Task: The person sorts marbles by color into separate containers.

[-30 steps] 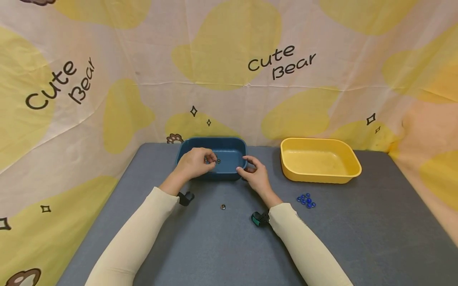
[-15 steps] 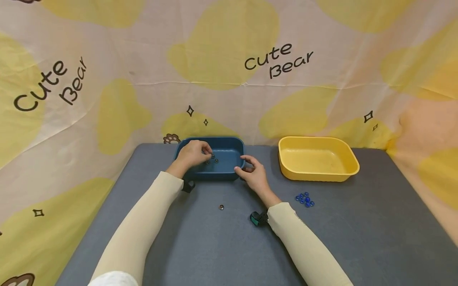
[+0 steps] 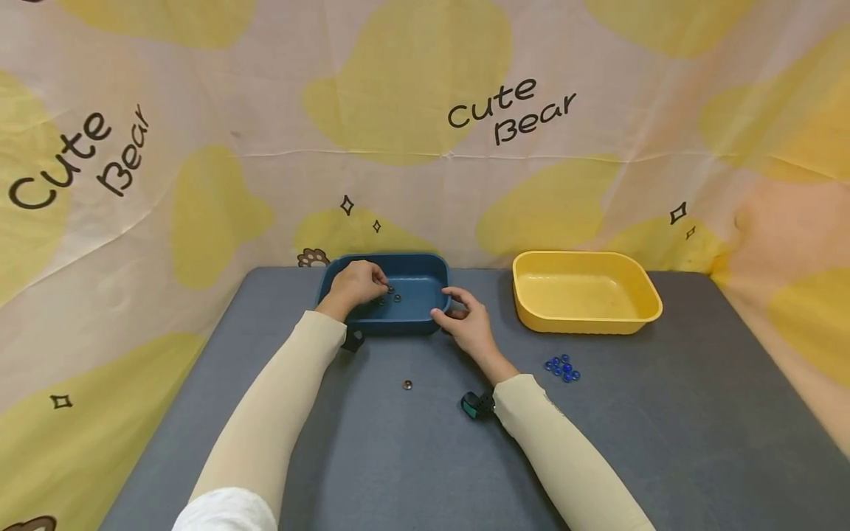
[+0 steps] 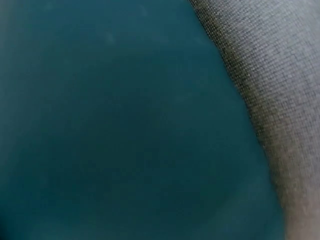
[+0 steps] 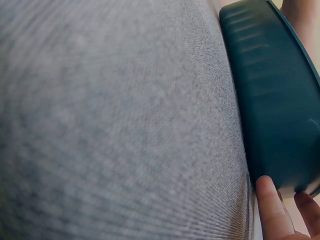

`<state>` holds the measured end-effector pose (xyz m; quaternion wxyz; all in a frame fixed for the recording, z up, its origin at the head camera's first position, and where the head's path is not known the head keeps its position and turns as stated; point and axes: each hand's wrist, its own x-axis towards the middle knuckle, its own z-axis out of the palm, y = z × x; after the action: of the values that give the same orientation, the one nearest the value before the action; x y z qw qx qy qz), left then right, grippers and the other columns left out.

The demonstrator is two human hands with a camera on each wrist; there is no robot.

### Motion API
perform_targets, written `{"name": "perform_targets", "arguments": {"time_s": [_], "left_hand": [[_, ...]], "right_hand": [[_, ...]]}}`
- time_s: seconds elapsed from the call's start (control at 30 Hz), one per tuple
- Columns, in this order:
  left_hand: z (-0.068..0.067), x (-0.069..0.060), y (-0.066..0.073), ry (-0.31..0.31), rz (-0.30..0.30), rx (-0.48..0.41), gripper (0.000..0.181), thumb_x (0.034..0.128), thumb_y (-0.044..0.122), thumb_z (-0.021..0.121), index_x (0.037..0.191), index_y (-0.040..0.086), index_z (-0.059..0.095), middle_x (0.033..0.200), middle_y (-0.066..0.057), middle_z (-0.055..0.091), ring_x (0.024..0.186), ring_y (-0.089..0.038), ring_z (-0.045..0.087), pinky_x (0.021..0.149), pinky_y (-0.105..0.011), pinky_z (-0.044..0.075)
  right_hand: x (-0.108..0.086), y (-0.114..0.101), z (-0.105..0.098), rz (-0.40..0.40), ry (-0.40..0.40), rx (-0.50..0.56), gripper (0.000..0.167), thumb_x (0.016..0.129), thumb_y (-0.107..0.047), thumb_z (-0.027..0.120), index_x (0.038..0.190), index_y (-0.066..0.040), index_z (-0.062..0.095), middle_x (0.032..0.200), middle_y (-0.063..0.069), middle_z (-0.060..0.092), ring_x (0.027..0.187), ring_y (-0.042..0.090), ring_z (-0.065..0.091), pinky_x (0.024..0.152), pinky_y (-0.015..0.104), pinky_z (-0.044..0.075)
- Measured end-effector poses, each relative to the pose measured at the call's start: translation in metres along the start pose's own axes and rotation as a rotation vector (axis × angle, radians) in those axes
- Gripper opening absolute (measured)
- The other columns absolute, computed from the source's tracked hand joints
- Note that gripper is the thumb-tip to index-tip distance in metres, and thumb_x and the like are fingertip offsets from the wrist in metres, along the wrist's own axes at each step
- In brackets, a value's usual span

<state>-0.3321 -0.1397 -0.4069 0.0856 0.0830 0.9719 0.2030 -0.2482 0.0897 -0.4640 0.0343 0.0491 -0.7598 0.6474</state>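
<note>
In the head view my left hand point(image 3: 357, 285) reaches into a blue plastic bin point(image 3: 425, 324), fingers bent downward. Its fingertips are right by one of three small brownish glass marbles point(image 3: 398, 299) on the bin's floor; whether they pinch it cannot be told. My right hand point(image 3: 468, 321) holds the bin's right end between thumb and fingers. The right wrist view has the thumb point(image 5: 273, 212) against the lower corner of the bin's wall point(image 5: 275, 100). Close up, the bin's blue wall point(image 4: 125, 120) fills most of the left wrist view, hiding the left fingers.
A yellow bin point(image 3: 587, 325) stands at the back right. In front of it lies a cluster of several blue glass marbles point(image 3: 563, 368). One brownish marble point(image 3: 408, 385) sits alone on the grey table point(image 3: 425, 464), nearer me. A patterned cloth point(image 3: 405, 88) hangs behind.
My left hand has shifted back and left inside the blue bin, exposing three marbles by its fingertips. Over the last half second it barely moves. My right hand keeps its hold on the bin.
</note>
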Motion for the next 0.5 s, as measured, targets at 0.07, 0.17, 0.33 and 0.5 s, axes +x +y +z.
{"name": "perform_targets", "arguments": {"time_s": [0.07,0.17,0.33,0.5], "left_hand": [[0.0019,0.0018,-0.0016,-0.003,-0.009,0.009,0.013,0.0885,0.027,0.067,0.095,0.016,0.071,0.095,-0.002,0.069,0.083,-0.018,0.062,0.071,-0.035,0.048],[0.0047,0.0041,-0.0040,-0.009,-0.018,0.022,0.013,0.0883,0.027,0.067,0.094,0.016,0.071,0.096,-0.002,0.069,0.083,-0.019,0.062,0.070,-0.035,0.048],[0.0079,0.0061,-0.0068,-0.019,-0.027,0.034,0.014,0.0883,0.027,0.067,0.092,0.015,0.072,0.101,-0.003,0.070,0.085,-0.019,0.061,0.071,-0.035,0.048],[0.0086,0.0068,-0.0081,-0.027,-0.036,0.037,0.014,0.0881,0.027,0.067,0.093,0.015,0.073,0.102,-0.003,0.070,0.086,-0.019,0.061,0.073,-0.035,0.049]], "right_hand": [[-0.0001,0.0005,0.0007,-0.003,0.003,-0.003,0.049,0.085,-0.014,0.073,0.130,-0.005,0.057,0.135,0.017,0.055,0.094,0.028,0.070,0.063,0.024,0.054],[-0.0011,0.0001,0.0017,-0.002,0.008,-0.008,0.049,0.085,-0.014,0.074,0.129,-0.006,0.057,0.134,0.015,0.056,0.093,0.027,0.070,0.062,0.023,0.053],[-0.0023,-0.0003,0.0024,0.007,0.016,-0.015,0.048,0.085,-0.014,0.073,0.129,-0.006,0.057,0.134,0.013,0.057,0.091,0.024,0.069,0.062,0.023,0.053],[-0.0029,0.0003,0.0031,0.007,0.025,-0.021,0.048,0.084,-0.014,0.074,0.129,-0.007,0.058,0.133,0.013,0.057,0.092,0.025,0.070,0.062,0.023,0.053]]}}
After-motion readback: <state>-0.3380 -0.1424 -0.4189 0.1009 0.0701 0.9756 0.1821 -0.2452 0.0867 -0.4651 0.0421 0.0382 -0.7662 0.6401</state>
